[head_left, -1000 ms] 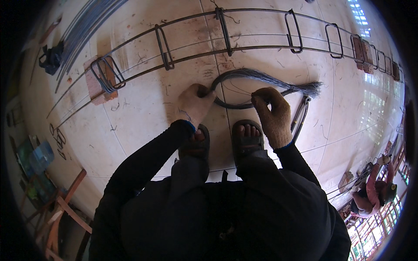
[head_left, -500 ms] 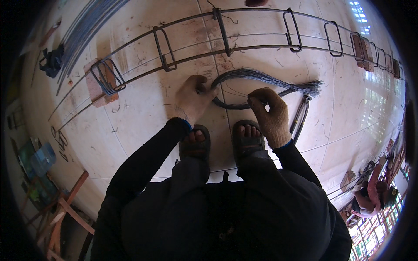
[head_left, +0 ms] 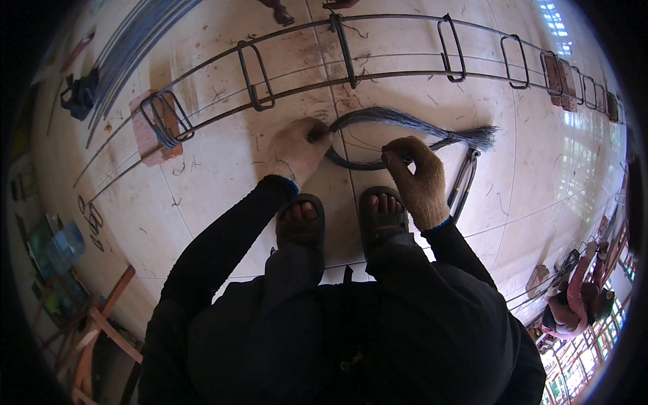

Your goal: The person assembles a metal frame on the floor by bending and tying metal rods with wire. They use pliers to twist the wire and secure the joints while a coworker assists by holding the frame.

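Both my hands wear tan knit gloves. A bundle of thin dark tie wire [head_left: 405, 117], bent into a loop with a splayed end at the right, lies on the floor in front of my feet. My left hand [head_left: 297, 150] is at the loop's left end, thumb and fingers pinched together; what lies between them is too small to make out. Over the loop's near side, my right hand [head_left: 420, 177] pinches a fine strand of wire, which shows inside the loop. Pincers [head_left: 464, 181] with dark handles lie just right of that hand.
Beyond the bundle stretches a long rebar frame [head_left: 297, 86] with rectangular stirrups [head_left: 256, 75], propped on bricks [head_left: 156, 128]. Loose steel rods [head_left: 128, 54] and a black bag [head_left: 81, 93] lie far left. Wooden pieces [head_left: 101, 317] stand left. Another person [head_left: 574, 304] crouches at the right.
My left thumb and fingers have closed together at the loop's end. The right hand has barely moved. At the far edge, another person's dark hand or foot has come into view.
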The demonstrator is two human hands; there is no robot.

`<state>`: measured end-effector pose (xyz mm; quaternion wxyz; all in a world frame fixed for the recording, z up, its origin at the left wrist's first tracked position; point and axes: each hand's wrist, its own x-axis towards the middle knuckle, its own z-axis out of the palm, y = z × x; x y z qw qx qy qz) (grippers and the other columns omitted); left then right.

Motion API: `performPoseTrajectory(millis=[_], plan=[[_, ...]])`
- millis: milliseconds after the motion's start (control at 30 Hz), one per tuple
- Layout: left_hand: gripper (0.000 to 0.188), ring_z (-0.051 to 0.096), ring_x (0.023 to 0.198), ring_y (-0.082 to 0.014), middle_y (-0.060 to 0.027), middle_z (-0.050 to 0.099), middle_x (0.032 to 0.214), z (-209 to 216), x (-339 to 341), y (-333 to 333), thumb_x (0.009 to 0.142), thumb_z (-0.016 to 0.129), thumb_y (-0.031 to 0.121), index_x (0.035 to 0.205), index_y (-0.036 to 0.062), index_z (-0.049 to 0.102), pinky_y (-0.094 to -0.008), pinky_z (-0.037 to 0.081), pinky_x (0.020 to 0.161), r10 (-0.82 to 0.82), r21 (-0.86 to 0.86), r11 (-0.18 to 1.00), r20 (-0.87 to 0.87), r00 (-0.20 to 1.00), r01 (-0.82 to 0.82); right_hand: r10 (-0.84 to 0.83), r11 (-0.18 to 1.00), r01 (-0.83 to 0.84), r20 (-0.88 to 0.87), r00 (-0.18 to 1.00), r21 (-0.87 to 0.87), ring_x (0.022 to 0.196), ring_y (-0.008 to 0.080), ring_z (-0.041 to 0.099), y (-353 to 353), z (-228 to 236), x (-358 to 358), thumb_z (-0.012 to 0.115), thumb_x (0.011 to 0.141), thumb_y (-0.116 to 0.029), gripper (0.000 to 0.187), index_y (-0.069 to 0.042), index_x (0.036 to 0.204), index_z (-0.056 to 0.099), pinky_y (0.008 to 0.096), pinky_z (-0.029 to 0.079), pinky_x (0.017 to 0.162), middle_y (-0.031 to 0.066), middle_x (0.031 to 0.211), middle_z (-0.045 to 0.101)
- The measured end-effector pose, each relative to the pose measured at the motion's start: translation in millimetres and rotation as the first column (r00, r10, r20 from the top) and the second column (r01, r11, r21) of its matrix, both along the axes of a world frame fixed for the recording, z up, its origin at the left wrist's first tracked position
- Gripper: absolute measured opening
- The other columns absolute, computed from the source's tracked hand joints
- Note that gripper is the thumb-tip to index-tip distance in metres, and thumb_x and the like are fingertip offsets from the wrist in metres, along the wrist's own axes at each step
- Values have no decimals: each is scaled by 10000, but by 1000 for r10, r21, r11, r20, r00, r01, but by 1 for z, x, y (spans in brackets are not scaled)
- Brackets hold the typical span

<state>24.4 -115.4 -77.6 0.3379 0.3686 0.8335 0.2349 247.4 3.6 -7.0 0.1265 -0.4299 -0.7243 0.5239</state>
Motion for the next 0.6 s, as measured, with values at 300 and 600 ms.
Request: performPoseTrajectory(millis=[300,600], plan=[[348,796,1050,-309,-186,819,1101,27,4,-3,1006,771,317,1154,5,802,-399,606,948,75,1,997,105,992,-76,6,999,-6,-7,1000,-34,1002,271,779,-1,-1,1,739,1003,-75,162,15,1132,782,379,600,921,152,1073,779],[377,745,1068,-239,-84,759,1098,25,4,-7,1154,604,382,1302,57,721,-381,587,981,295,-208,909,934,203,-362,161,987,-161,-31,987,-11,1037,284,761,-2,-17,4,809,925,-74,162,-14,1075,813,401,588,957,137,1062,782]])
